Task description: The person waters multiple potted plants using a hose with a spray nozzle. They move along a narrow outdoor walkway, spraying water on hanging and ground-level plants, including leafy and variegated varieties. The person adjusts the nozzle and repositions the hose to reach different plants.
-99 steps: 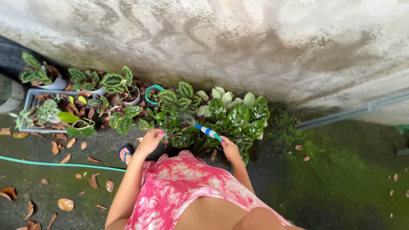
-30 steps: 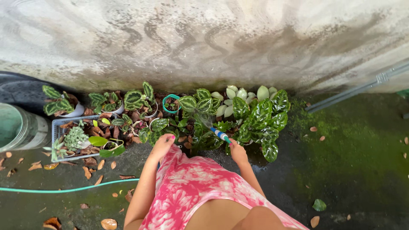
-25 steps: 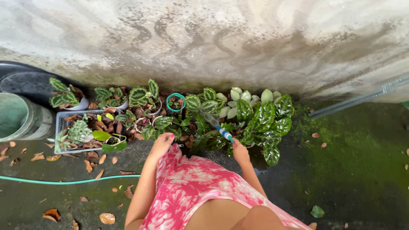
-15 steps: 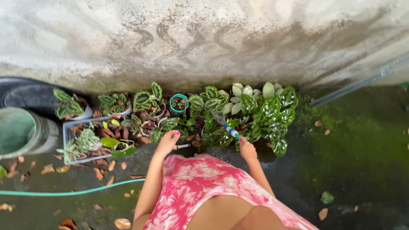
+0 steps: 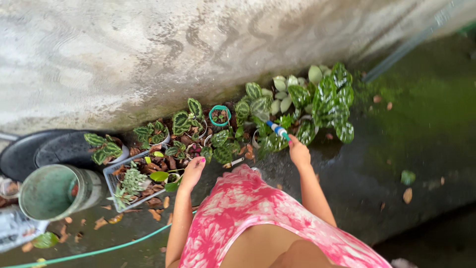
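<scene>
Blue-white hose nozzle (image 5: 278, 130) gripped in right hand (image 5: 299, 153); left hand (image 5: 192, 171) open. Best aimed low, gently, at potted plants (image 5: 258, 106).

A grey-white printed bag (image 5: 15, 226) lies at far left.

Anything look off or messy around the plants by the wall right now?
Mostly litter: dry brown leaves lie scattered on the wet ground and in the grey tray of small plants. The right hand holds a blue nozzle at the plants; the left hand hangs empty. No pot looks tipped.
</scene>
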